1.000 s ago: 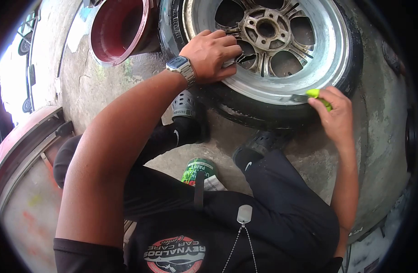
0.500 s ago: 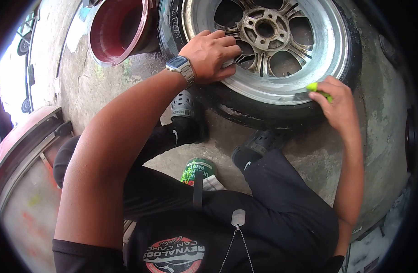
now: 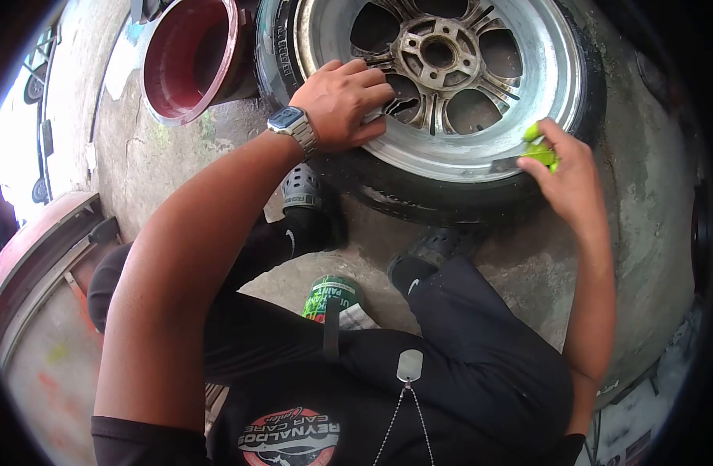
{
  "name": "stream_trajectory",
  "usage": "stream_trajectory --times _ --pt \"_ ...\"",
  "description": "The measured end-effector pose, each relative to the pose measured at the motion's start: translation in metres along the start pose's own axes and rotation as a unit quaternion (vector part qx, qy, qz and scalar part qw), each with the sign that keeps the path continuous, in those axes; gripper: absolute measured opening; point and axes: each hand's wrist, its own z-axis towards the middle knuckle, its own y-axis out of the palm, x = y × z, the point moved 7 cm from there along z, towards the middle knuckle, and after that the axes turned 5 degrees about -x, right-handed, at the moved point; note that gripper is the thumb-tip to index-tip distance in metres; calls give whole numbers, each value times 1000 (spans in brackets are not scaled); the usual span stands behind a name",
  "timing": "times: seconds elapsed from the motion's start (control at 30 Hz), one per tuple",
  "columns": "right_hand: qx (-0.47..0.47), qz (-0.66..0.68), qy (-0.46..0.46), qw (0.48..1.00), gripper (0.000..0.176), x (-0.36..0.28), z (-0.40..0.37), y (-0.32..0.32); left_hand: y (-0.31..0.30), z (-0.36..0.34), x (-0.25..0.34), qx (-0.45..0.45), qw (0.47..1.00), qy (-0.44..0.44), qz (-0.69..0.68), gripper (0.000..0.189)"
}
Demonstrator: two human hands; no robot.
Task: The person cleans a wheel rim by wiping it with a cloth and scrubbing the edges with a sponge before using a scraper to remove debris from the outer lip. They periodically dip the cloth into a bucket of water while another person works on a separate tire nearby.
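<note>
A metal wheel rim (image 3: 438,159) with a black tire (image 3: 442,203) around it lies in front of me, spokes and hub (image 3: 439,53) facing up. My left hand (image 3: 342,105), wearing a wristwatch (image 3: 293,126), rests at the rim's left edge with fingers curled round something whitish, mostly hidden. At the rim's lower right, my right hand (image 3: 562,167) holds a yellow-green handled scraper (image 3: 540,155) between thumb and fingers. The scraper's dark flat blade touches or hovers just over the rim edge; which of the two is unclear.
A red cylindrical rim (image 3: 189,62) stands at the upper left. Between my legs sits a green paint can (image 3: 331,296) beside a folded paper or cloth (image 3: 358,318). A reddish curved panel (image 3: 38,233) lies at the far left. My shoes are close to the tire.
The view has shifted slightly, moving the wheel left in the picture. My right hand's fingers have shifted, showing more of the green handle. My left hand stays at the rim's left edge.
</note>
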Motion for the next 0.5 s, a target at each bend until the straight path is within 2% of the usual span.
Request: stream_trajectory --times 0.07,0.1,0.23,0.33,0.37,0.4,0.5 --pt "49 30 5 998 33 18 -4 -17 0 0 0 -4 1000 -2 -2 37" --pt "27 49 37 998 32 29 -4 -20 0 0 -1 -4 1000 -2 -1 37" --pt "64 -42 -22 997 30 12 -10 -10 0 0 0 -2 1000 -4 -2 37" --pt "57 -70 -52 995 29 6 -2 -21 1 0 -1 6 1000 0 -5 37" --pt "83 -58 -76 992 28 14 1 -30 1 0 -1 -2 1000 -4 -6 37" --pt "72 -70 -45 994 28 22 5 -39 1 0 -1 -10 1000 -9 -7 37" --pt "41 -63 -47 996 29 27 14 -43 1 0 -1 -10 1000 -6 -5 37"
